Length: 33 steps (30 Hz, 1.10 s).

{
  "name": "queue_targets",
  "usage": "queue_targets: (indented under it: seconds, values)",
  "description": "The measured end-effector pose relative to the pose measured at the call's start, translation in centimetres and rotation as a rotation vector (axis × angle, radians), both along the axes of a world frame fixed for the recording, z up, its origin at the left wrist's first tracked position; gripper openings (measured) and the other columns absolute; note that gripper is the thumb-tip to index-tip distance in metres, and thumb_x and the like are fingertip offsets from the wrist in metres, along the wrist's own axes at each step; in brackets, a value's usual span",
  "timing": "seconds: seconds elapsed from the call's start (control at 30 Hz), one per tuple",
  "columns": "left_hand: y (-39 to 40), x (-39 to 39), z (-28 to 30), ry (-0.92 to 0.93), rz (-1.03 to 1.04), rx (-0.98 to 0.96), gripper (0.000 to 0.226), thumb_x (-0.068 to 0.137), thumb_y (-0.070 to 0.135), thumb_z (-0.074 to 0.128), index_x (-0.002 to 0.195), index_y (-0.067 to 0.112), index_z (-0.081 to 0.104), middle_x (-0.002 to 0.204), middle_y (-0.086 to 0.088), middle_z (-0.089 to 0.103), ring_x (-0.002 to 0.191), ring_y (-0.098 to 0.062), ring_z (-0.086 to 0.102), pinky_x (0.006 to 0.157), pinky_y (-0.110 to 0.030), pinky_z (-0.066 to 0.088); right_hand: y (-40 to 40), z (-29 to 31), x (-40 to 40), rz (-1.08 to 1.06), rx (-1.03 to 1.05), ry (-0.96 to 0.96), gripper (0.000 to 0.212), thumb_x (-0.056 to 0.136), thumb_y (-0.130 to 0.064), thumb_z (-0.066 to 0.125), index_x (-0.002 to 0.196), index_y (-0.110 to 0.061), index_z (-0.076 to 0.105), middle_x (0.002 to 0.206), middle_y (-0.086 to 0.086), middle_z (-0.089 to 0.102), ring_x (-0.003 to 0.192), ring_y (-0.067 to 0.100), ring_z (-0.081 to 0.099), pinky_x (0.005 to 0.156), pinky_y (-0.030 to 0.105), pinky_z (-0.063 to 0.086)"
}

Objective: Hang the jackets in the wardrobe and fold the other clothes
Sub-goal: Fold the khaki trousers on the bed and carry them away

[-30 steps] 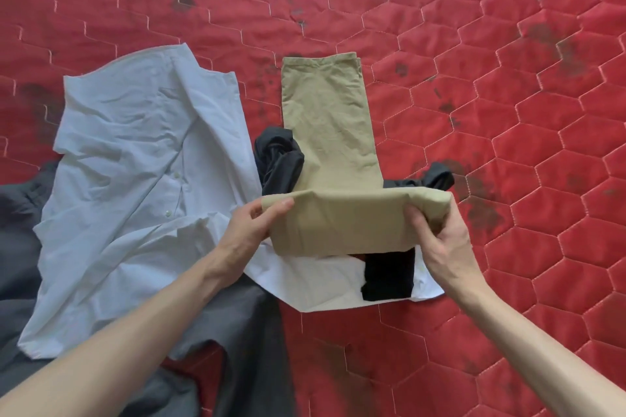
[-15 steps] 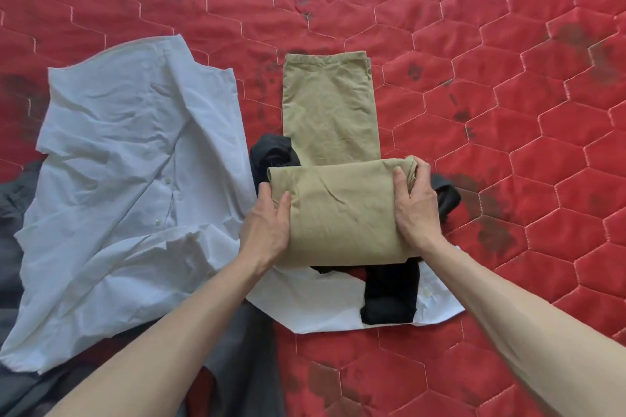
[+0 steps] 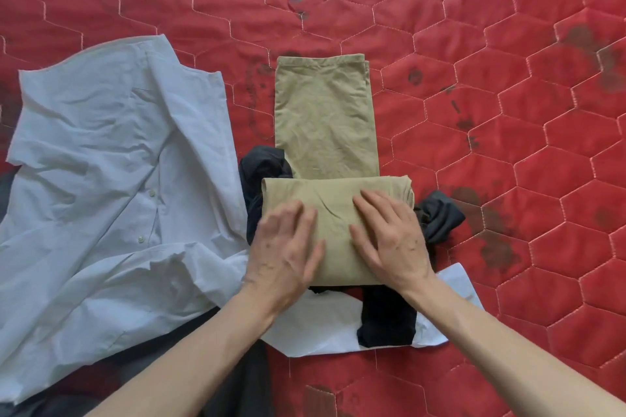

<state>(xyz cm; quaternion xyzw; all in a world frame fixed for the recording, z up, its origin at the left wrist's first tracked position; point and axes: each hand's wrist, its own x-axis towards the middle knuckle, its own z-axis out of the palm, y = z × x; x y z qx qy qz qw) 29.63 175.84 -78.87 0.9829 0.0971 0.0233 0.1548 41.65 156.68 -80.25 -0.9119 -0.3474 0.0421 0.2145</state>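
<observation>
Red quilted bedcover [image 3: 474,44] with hexagon stitching and dark stains; crumpled pale blue shirt [image 3: 101,179] lies left, dark grey garment [image 3: 237,382] under its near edge, black garment [image 3: 388,318] bunched beneath and on both sides of the khaki trousers [image 3: 325,118]. No readable labels or writing. Trousers lie mid-bed, near part folded over into a thick band; left hand [image 3: 284,254] and right hand [image 3: 389,240] rest flat on that band, fingers straight, pressing, no closed grip.
</observation>
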Motion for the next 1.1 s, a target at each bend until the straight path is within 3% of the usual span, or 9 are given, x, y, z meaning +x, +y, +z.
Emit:
queue_targets:
  seconds: [0.1,0.23,0.37,0.5,0.63,0.77,0.93,1.0,1.1]
  values:
    - [0.2,-1.5,-0.2,0.2,-0.218,0.033,0.094,0.089,0.07,0.053,0.157,0.007,0.038,0.158,-0.025,0.037,0.149,-0.042,0.034,0.123,-0.055,0.027,-0.6,-0.1,-1.2,0.065,-0.181,0.055,0.071,0.1,-0.061,0.044,0.155,-0.016,0.05,0.164,0.008,0.043,0.154,0.029,0.037,0.123,0.054,0.031]
    - [0.4,-0.8,0.2,0.422,-0.326,0.215,0.116,0.076,0.064,0.072,0.164,0.005,0.024,0.163,-0.034,0.027,0.154,-0.05,0.023,0.125,-0.061,0.022,0.2,0.2,-0.7,0.069,-0.297,0.097,0.08,0.099,-0.07,0.033,0.159,-0.018,0.043,0.168,0.007,0.034,0.158,0.026,0.028,0.128,0.054,0.021]
    - [-0.5,-0.2,0.9,0.528,-0.332,0.224,0.112,0.091,0.056,0.062,0.163,0.006,-0.007,0.167,-0.036,-0.002,0.157,-0.052,-0.003,0.127,-0.06,-0.001,-0.5,0.5,-0.3,0.16,-0.358,0.118,0.089,0.097,-0.077,0.027,0.164,-0.019,0.033,0.172,0.008,0.025,0.161,0.027,0.016,0.13,0.053,0.01]
    - [-0.3,-0.2,2.3,0.524,-0.324,0.165,0.105,0.094,0.05,0.055,0.164,0.01,-0.013,0.169,-0.031,-0.01,0.158,-0.045,-0.011,0.129,-0.055,-0.001,-2.4,1.1,-0.6,0.348,-0.28,0.053,0.095,0.089,-0.083,0.046,0.161,-0.02,0.04,0.168,0.009,0.036,0.158,0.034,0.025,0.127,0.056,0.021]
    - [-0.6,0.3,3.2,0.595,-0.315,0.128,0.095,0.098,0.039,0.046,0.164,0.014,-0.017,0.169,-0.028,-0.016,0.158,-0.042,-0.016,0.129,-0.052,-0.004,-3.6,1.9,-0.6,0.449,-0.348,-0.038,0.087,0.084,-0.056,0.062,0.16,-0.02,0.04,0.164,0.012,0.041,0.152,0.038,0.037,0.122,0.052,0.035]
    - [-0.4,1.1,3.9,0.639,-0.316,0.129,0.089,0.099,0.04,0.043,0.165,0.017,-0.012,0.171,-0.026,-0.01,0.16,-0.04,-0.008,0.13,-0.048,-0.003,-3.8,2.4,0.7,0.503,-0.314,-0.02,0.082,0.081,-0.044,0.073,0.154,-0.017,0.049,0.156,0.013,0.052,0.142,0.038,0.052,0.115,0.048,0.044]
    - [-2.5,2.0,5.8,0.636,-0.221,0.25,0.09,0.096,0.042,0.055,0.164,0.013,0.004,0.169,-0.024,0.014,0.156,-0.041,0.018,0.127,-0.05,0.018,-4.1,4.6,3.2,0.559,-0.196,-0.015,0.063,0.082,-0.026,0.081,0.14,-0.01,0.062,0.134,0.009,0.069,0.116,0.031,0.069,0.096,0.041,0.059]
    - [-4.2,2.6,6.9,0.608,-0.168,0.277,0.082,0.096,0.026,0.056,0.163,0.01,0.011,0.165,-0.022,0.026,0.151,-0.041,0.029,0.123,-0.05,0.024,-4.5,5.9,4.3,0.571,-0.179,-0.004,0.05,0.087,-0.021,0.077,0.135,-0.01,0.064,0.122,0.005,0.072,0.105,0.028,0.071,0.088,0.04,0.061]
    - [-6.3,4.2,8.6,0.513,-0.107,0.243,0.072,0.093,0.009,0.051,0.16,0.01,0.025,0.154,-0.013,0.043,0.138,-0.033,0.045,0.117,-0.045,0.033,-6.0,8.0,7.2,0.592,-0.221,0.067,0.036,0.101,-0.022,0.056,0.136,-0.015,0.057,0.12,-0.001,0.07,0.105,0.025,0.069,0.079,0.042,0.059]
